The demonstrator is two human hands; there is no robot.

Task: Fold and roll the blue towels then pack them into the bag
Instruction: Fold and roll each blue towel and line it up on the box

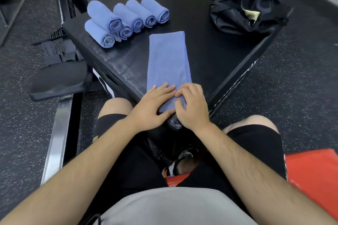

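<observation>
Head view shows the task partly done. Six rolled towels [136, 17] are seen grouped at the upper left of the frame on the black bench [203, 45], one of them stacked on top of the others. A seventh, the folded towel [168, 56], is laid out flat as a long strip down the middle of the frame, and its near end is gripped by both hands at the bench's near corner. The left hand [153, 102] is laid over the near end with the thumb tucked along the edge, and the right hand [193, 107] is curled onto the same end beside it. A roll is judged to be just starting, since almost the whole strip is flat.

Packing is judged not yet begun. The black bag [243, 5] is set at the upper right of the frame on the bench, well apart from the rolls. Its mouth seems open, and a pale yellowish patch is seen inside. No blue towel is visible in it, though much of its inside is hidden.
</observation>
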